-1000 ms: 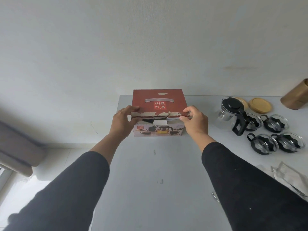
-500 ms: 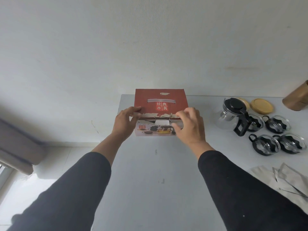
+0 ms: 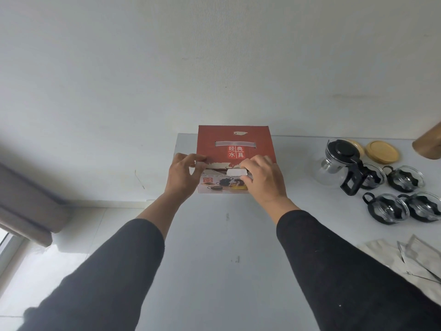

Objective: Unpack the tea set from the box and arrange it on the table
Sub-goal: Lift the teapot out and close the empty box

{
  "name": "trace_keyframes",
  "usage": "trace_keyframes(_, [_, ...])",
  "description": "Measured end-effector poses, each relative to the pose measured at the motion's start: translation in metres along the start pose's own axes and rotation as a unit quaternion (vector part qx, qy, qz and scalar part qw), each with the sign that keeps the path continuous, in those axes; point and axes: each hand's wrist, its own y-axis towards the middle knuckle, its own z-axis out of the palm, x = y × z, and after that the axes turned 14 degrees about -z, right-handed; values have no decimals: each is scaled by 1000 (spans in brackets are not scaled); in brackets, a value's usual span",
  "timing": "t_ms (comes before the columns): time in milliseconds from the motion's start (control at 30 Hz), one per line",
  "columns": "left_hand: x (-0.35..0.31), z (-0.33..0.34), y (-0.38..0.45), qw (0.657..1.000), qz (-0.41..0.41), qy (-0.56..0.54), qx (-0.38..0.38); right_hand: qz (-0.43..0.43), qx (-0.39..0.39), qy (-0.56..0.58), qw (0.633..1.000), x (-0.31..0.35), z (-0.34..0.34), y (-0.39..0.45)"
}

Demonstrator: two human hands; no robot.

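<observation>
Grey table [image 3: 214, 271] carries red cardboard box [image 3: 235, 144] at its far edge. Left hand [image 3: 182, 179] pinches the torn lid edge, fingers together. Right hand [image 3: 263, 179]: fingers curled onto white tab [image 3: 236, 172].

Right hand [image 3: 263, 179] moved from box [image 3: 235, 144] right corner to front centre, fingers now on white tab [image 3: 236, 172]; lid front edge slightly lifted.

Long black sleeves [image 3: 114, 271], bare hands
</observation>
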Motion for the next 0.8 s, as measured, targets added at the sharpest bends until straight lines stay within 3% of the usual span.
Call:
trace_keyframes(333, [2, 2, 4, 1000, -10, -27, 3, -54, -34, -16, 998, -7, 7, -2])
trace_keyframes(533, [1, -2, 8, 1000, -7, -22, 12, 92, -10, 32, 995, -2, 3, 14])
trace_keyframes(633, [0, -5, 10, 999, -17, -27, 34, 158, -6, -11, 987, -6, 0, 11])
trace_keyframes(733, [4, -5, 9, 996, -33, -42, 66, 245, 38, 123, 961, -13, -1, 5])
trace_keyframes(800, [5, -3, 11, 996, -44, -52, 61, 236, 71, 162, 956, -16, 0, 6])
